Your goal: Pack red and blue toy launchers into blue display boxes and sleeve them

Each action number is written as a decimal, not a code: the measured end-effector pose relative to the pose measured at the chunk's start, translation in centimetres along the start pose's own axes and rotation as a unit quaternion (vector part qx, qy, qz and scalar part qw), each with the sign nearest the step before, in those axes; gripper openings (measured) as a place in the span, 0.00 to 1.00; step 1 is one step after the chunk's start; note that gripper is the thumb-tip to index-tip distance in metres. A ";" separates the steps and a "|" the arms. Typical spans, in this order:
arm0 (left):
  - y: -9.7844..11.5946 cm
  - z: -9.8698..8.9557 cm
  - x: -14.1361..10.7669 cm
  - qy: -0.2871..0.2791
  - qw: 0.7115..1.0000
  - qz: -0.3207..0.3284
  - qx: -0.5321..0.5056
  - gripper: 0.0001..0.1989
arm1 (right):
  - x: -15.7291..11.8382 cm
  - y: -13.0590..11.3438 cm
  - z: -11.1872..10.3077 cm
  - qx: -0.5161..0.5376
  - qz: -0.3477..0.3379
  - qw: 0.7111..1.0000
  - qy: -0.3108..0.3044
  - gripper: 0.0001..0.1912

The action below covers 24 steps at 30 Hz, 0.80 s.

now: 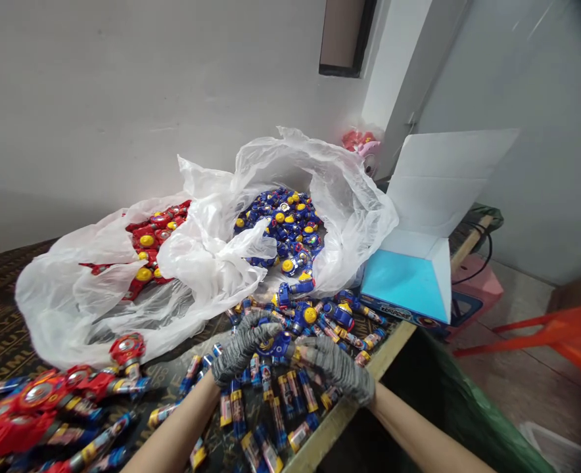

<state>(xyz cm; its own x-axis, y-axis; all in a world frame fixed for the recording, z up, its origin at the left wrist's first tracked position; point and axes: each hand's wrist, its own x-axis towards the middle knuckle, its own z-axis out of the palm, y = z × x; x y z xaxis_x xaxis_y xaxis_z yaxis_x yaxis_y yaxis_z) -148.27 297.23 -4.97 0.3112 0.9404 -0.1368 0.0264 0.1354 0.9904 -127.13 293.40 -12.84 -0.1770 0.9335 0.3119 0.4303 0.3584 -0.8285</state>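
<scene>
Both my hands wear grey knit gloves. My left hand (244, 347) and my right hand (337, 369) meet over a blue toy piece (279, 344) with a yellow part, each gripping one side of it. Under and around them lie several blue, yellow and red stick-shaped toy parts (290, 393) on the table. More blue toy pieces with yellow buttons (320, 314) are scattered just beyond my fingers.
A clear plastic bag (340, 197) holds several blue pieces; a second bag (98, 289) holds red ones. Red assembled toys (39, 401) lie at the left. An open white and blue box (418, 263) stands at the right by the table's wooden edge (340, 414).
</scene>
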 end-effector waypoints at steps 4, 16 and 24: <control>-0.9 0.0 5.3 0.095 0.978 0.019 0.186 0.18 | 2.5 4.5 -2.6 -0.170 -0.002 0.983 0.064 0.17; -6.9 0.1 10.5 0.211 0.932 0.036 0.294 0.21 | 4.8 5.1 -2.1 -0.401 -0.087 0.912 0.016 0.12; -4.8 -2.2 3.9 0.161 0.981 -0.027 -0.103 0.18 | 5.2 4.7 3.5 -0.384 -0.086 0.907 -0.147 0.07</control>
<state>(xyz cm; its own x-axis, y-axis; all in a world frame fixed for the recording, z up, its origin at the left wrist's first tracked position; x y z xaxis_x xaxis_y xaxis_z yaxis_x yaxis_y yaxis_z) -149.31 300.90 -10.28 -0.0016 0.9754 -0.2202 -0.1690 0.2168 0.9615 -129.13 299.89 -16.71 -0.4809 0.8592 0.1747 0.8435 0.5078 -0.1749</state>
